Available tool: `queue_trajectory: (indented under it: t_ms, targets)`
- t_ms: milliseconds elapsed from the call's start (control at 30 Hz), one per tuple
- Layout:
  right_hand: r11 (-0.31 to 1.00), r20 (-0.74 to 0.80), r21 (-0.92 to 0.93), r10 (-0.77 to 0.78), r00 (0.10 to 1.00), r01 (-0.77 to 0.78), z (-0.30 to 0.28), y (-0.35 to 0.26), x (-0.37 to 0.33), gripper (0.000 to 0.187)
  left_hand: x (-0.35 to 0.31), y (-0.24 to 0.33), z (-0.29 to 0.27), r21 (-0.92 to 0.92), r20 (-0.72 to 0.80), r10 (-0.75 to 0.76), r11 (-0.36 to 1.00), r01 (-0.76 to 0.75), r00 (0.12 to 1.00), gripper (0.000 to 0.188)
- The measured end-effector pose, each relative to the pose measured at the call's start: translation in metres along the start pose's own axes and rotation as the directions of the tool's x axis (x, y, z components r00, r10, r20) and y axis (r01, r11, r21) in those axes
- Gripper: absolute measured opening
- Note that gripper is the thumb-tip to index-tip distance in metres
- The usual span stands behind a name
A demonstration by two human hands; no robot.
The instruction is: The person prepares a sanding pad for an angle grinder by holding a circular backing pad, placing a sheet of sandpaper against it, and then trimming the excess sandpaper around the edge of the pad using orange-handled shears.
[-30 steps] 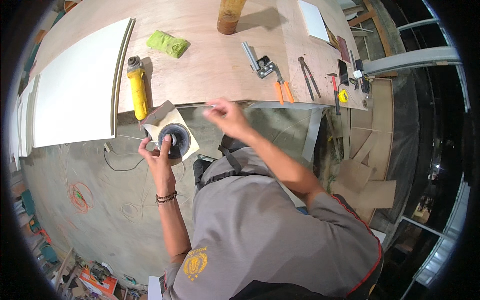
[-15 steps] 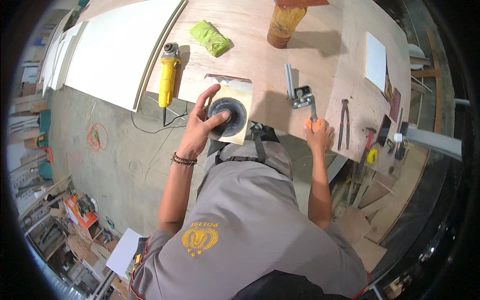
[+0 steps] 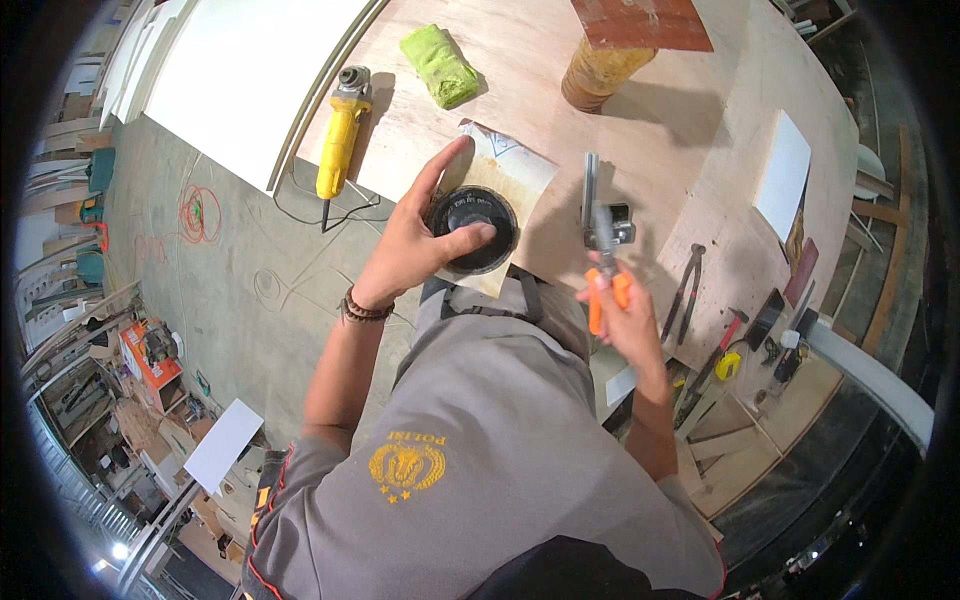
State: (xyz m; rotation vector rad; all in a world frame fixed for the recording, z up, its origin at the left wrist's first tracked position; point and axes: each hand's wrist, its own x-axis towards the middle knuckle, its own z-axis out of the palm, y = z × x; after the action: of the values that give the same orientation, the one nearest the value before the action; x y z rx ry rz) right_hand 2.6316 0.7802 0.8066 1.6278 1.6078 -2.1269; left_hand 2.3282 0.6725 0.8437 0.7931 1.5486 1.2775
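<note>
My left hand [image 3: 418, 238] holds a pale-backed sheet of sandpaper [image 3: 525, 178] with a round black disc [image 3: 468, 208] laid on it. The thumb presses on the disc; the other fingers are partly hidden behind the sheet. The sheet's far edge curls, showing a reddish-brown side. My right hand [image 3: 635, 325] grips orange-handled scissors [image 3: 608, 295], raised near the table's front edge. Their blades are blurred and point away from me. Just beyond the blades, a small metal guide with a rail [image 3: 620, 225] lies on the table.
A yellow angle grinder [image 3: 341, 145] with a cord lies left, beside a white panel [image 3: 220, 90]. Farther back are a green cloth [image 3: 440, 65] and an amber jar [image 3: 600, 75] under a reddish sheet [image 3: 645, 22]. Pincers [image 3: 685, 290], a hammer [image 3: 728, 335] and a tape measure [image 3: 728, 366] lie right.
My right hand has lifted the scissors off the table beside the metal guide and brought them slightly left and nearer me. The sheet and disc have tilted and shifted slightly right.
</note>
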Motion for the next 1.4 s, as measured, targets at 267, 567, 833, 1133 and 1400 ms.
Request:
queue_trajectory:
  t_ms: [267,567,833,1133,1400]
  targets:
    - [0.948,0.173,0.051,-0.317,0.932,0.313,0.053,-0.028,0.013,0.041,0.015,0.012,0.001,-0.068,-0.141,0.152,0.984,-0.163,0.978,0.105]
    - [0.964,0.177,-0.191,-0.152,0.972,0.186,0.051,-0.084,0.002,0.046,0.016,-0.003,0.009,-0.008,-0.154,0.200,0.979,-0.204,0.968,0.105]
    - [0.928,0.160,-0.258,-0.232,0.959,0.268,0.047,-0.068,0.002,0.039,0.013,0.004,0.010,-0.126,-0.078,0.116,0.984,-0.125,0.990,0.109]
    - [0.931,0.181,-0.165,-0.295,0.938,0.324,0.045,-0.058,-0.005,0.032,0.004,-0.004,0.017,-0.036,-0.065,0.206,0.977,-0.209,0.976,0.111]
    - [0.910,0.236,-0.253,-0.272,0.933,0.330,0.037,-0.051,0.000,0.045,0.001,-0.004,0.018,0.085,-0.038,0.280,0.957,-0.276,0.959,0.112]
